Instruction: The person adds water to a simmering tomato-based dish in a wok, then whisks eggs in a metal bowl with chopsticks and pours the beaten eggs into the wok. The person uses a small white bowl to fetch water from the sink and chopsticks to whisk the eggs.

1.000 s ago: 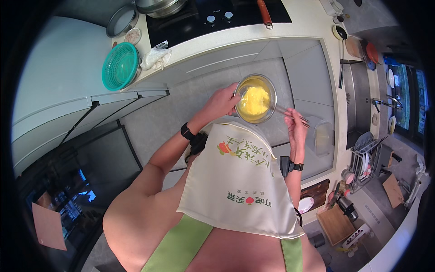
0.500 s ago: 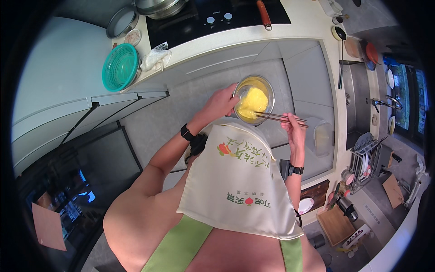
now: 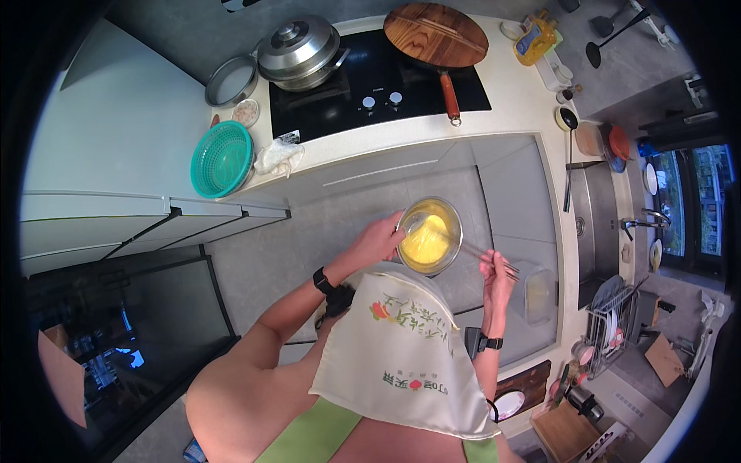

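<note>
My left hand [image 3: 381,238] is closed on the left rim of a round metal bowl [image 3: 458,228], held in front of my apron [image 3: 413,332]. Yellow beaten egg [image 3: 426,245] lies in the bowl, its surface smeared by motion. In my right hand [image 3: 497,279], closed fingers grip a pair of chopsticks [image 3: 475,253]. They slant leftward over the right rim, and their far ends reach the egg, blurred. Dark bands circle both wrists.
Ahead, a lidded steel pot [image 3: 301,58] and a wooden-lidded pan [image 3: 437,38] stand on the black cooktop [image 3: 351,108]. A teal basket [image 3: 222,158] and white cloth [image 3: 279,157] sit at the counter's left edge. To the right are a sink [image 3: 598,231] and dish rack [image 3: 614,316].
The whole view has tilted up, bringing more of the stove into sight, so bowl and hands appear lower. The chopsticks have shifted in the egg, which has a changed shape.
</note>
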A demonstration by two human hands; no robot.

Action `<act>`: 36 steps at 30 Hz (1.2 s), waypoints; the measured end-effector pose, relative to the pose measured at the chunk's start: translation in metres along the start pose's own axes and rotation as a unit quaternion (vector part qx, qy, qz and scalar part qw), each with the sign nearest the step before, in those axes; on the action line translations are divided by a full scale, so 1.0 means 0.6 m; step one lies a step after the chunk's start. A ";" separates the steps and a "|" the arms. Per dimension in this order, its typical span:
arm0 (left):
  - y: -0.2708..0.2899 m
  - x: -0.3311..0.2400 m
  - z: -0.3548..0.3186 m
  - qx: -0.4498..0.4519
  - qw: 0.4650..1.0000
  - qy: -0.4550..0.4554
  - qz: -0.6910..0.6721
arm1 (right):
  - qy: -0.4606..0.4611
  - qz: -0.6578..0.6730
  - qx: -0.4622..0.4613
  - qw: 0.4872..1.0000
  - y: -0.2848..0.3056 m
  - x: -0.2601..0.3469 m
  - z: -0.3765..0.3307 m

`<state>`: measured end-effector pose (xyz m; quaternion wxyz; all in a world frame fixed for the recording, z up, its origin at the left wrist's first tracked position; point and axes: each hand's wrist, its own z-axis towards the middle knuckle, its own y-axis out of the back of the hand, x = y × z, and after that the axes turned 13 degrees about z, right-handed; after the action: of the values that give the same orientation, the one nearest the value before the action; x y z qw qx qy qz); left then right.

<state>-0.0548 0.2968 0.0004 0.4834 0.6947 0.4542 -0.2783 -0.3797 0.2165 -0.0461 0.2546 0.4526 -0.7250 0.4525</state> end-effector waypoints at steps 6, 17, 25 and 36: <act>-0.003 0.007 0.002 -0.024 1.000 -0.009 -0.001 | -0.035 -0.067 0.026 0.997 -0.016 0.003 -0.001; -0.003 0.008 -0.003 -0.019 1.000 0.013 -0.005 | -0.077 -0.068 0.047 0.994 -0.010 0.006 0.009; -0.007 0.014 0.003 -0.017 1.000 0.001 0.001 | -0.061 -0.073 0.032 0.995 -0.007 0.011 0.001; -0.003 0.004 0.004 -0.018 1.000 -0.008 0.005 | -0.062 -0.082 0.025 0.994 -0.009 0.019 -0.007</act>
<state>-0.0551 0.2957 -0.0032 0.5004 0.6859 0.4520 -0.2737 -0.3803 0.2143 -0.0331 0.2338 0.5439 -0.6883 0.4191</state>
